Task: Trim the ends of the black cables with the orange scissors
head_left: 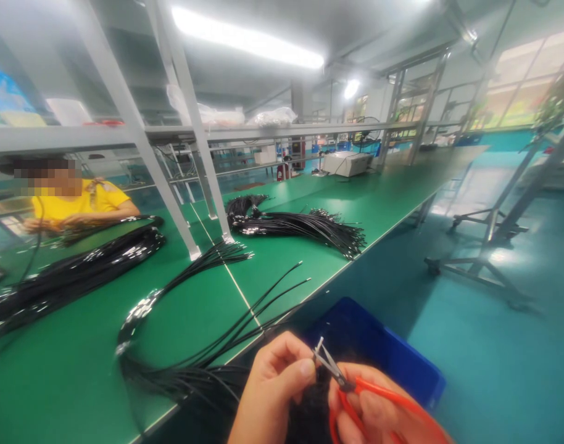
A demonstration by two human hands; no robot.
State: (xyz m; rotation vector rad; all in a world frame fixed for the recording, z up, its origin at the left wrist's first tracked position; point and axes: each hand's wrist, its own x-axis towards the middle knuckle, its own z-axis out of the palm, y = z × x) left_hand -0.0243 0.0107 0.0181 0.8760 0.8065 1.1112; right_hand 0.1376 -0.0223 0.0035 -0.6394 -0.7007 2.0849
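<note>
At the table's front edge, my left hand is closed in a pinch on the end of a thin black cable, whose pale tip sticks up past the fingertips. My right hand grips red-handled scissors, their blades parted around or beside that tip; I cannot tell which. Left of my hands, a bundle of black cables curves over the green table with several loose ends pointing right. Pale, shiny bands show on its bend. Most of the held cable is hidden by my hands.
Below the table edge sits a blue bin. More black cable bundles lie farther back and at left. Grey shelf posts rise from the table. A person in yellow works across it. A wheeled stand is at right.
</note>
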